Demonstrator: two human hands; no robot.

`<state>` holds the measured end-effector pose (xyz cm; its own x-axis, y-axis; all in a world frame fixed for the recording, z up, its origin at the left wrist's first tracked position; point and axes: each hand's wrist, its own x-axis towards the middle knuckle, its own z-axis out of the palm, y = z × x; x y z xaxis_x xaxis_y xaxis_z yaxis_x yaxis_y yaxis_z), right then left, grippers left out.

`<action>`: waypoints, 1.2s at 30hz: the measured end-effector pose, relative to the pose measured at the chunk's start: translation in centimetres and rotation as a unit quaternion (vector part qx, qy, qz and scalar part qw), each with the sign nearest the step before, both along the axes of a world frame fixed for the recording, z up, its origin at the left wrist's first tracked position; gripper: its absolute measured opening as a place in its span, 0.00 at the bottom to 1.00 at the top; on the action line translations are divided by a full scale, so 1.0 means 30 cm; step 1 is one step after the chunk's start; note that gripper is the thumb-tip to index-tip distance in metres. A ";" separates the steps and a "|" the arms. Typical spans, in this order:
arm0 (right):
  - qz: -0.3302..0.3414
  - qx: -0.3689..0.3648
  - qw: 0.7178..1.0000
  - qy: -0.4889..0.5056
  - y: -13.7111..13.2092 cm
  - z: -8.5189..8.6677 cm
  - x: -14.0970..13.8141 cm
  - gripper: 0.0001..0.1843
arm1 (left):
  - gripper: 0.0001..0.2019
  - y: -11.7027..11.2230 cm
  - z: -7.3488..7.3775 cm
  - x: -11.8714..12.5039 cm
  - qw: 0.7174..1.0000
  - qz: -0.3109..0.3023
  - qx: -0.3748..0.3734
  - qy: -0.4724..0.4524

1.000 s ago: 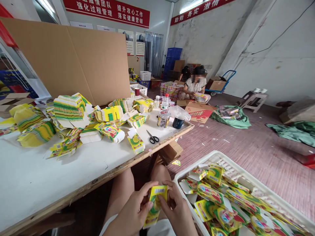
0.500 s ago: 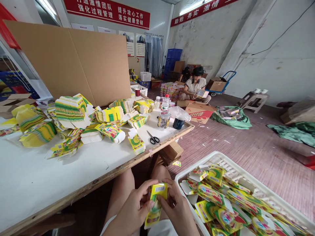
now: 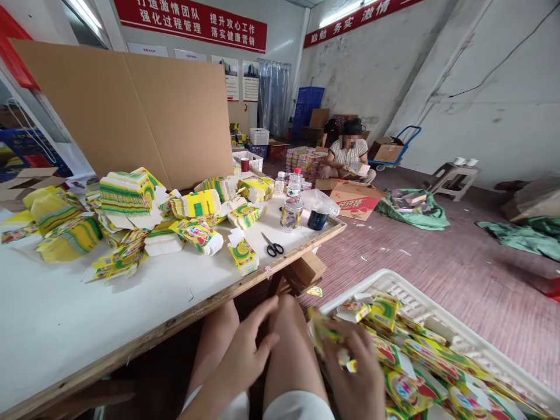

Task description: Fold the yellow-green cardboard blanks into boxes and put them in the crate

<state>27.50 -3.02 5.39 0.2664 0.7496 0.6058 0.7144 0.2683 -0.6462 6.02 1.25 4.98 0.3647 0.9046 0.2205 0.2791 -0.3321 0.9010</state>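
My right hand [image 3: 361, 367] is at the near left side of a white plastic crate [image 3: 420, 294]. Its fingers are round a small yellow-and-green carton [image 3: 322, 332], blurred by motion. Many similar printed cartons [image 3: 409, 389] lie heaped in the crate, some with white end flaps standing up. Over my lap, my left hand [image 3: 245, 353] holds nothing, and its thumb and fingers are apart.
A white table [image 3: 87, 309] with a wooden edge bears stacks of flat cartons [image 3: 125, 195], scissors [image 3: 273, 246], a glass jar [image 3: 291, 214], a dark mug [image 3: 317, 219] and a bottle [image 3: 294, 184]. A cardboard sheet [image 3: 144, 111] stands behind. A person [image 3: 350, 151] sits farther off.
My hands have parted. The carton that both held over my lap has moved right to the crate in my right hand, while my left hand has let go of it.
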 end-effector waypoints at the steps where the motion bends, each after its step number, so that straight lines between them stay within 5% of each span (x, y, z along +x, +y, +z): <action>1: -0.078 0.032 0.996 -0.041 0.001 0.019 0.031 0.16 | 0.29 0.043 -0.020 -0.013 0.996 0.044 0.066 0.045; 4: -0.199 0.066 0.972 -0.106 0.000 0.052 0.097 0.26 | 0.31 0.197 -0.086 -0.057 0.965 0.143 0.187 0.120; 7: -0.143 0.049 0.985 -0.078 -0.010 0.034 0.090 0.20 | 0.31 0.327 -0.141 -0.092 0.956 0.171 0.197 0.137; 10: -0.061 -0.002 0.998 -0.010 -0.019 -0.006 0.039 0.13 | 0.19 0.383 -0.173 -0.119 0.951 0.177 0.197 0.160; 19: 0.024 -0.111 0.987 0.115 -0.002 -0.002 -0.065 0.16 | 0.12 0.349 -0.160 -0.149 0.941 0.173 0.226 0.181; 26: 0.042 -0.157 0.963 0.213 -0.001 -0.062 -0.116 0.23 | 0.23 0.364 -0.181 -0.152 0.934 0.216 0.230 0.170; 31: 0.085 -0.181 0.950 0.239 0.004 -0.080 -0.109 0.22 | 0.13 0.391 -0.177 -0.155 0.931 0.224 0.248 0.146; 36: 0.085 -0.182 0.935 0.293 0.003 -0.091 -0.118 0.23 | 0.16 0.280 -0.124 -0.137 0.919 0.220 0.316 0.090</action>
